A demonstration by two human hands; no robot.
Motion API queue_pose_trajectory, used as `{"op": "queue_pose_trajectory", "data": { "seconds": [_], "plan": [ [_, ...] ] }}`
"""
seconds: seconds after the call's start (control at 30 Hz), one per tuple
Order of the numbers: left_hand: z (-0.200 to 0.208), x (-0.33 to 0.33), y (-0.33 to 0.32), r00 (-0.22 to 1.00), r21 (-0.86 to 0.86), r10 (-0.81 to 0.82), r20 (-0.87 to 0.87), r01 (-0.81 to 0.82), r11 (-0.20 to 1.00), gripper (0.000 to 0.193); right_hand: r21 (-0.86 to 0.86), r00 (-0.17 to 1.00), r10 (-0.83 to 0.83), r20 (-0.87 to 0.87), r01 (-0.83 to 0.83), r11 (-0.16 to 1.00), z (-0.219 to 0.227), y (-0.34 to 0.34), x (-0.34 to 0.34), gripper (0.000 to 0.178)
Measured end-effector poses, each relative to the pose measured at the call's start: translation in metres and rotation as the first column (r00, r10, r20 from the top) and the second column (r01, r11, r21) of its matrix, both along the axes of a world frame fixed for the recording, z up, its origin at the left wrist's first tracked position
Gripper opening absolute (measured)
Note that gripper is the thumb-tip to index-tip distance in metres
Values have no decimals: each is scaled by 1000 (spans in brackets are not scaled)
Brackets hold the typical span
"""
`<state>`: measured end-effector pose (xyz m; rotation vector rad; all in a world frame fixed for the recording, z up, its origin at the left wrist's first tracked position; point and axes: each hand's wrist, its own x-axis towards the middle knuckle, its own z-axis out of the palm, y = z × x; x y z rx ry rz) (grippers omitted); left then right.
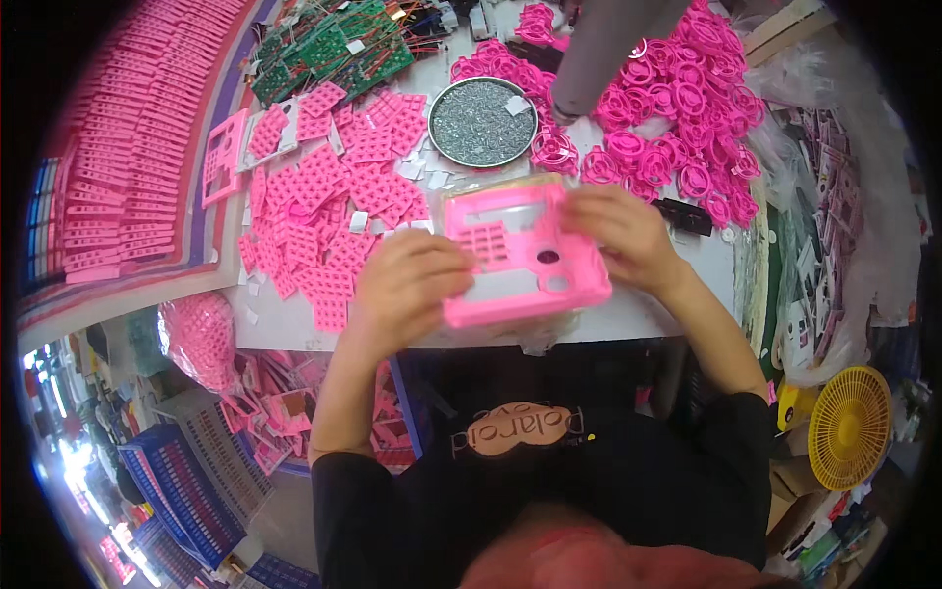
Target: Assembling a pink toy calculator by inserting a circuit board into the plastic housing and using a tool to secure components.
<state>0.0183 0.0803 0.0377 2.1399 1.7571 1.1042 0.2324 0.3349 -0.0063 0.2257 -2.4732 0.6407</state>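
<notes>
A pink plastic housing (530, 310) with several cut-out windows is held tilted over the near edge of the table. Inside its left part sits a pink button grid (488, 236), and a small dark oval shows to the right of that. My left hand (407, 285) is closed on the housing's left side, its fingertips reaching the grid's edge. On the opposite side, my right hand (623, 236) grips the upper right rim, its thumb largely hidden. Beneath and behind the housing lies crinkled clear wrapping (453, 196).
Loose pink button grids (314, 221) cover the left of the table, below green circuit boards (334, 59) with wires. A round tray of small screws (481, 123) stands centrally. Beside a grey post (608, 49) are heaped pink ring-shaped parts (677, 108). Stacked pink housings (128, 137) fill the far left.
</notes>
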Motion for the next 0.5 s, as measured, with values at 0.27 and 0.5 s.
{"op": "queue_pose_trajectory", "data": {
  "seconds": [0.27,0.5],
  "plan": [
    [-53,29,-15,1000,-293,18,-21,-24,956,50,24,942,-28,333,21,999,-6,-9,27,55],
    [-31,23,-11,997,-370,39,-65,-60,927,45,158,874,-157,459,94,983,15,-40,26,56]
  ]
}}
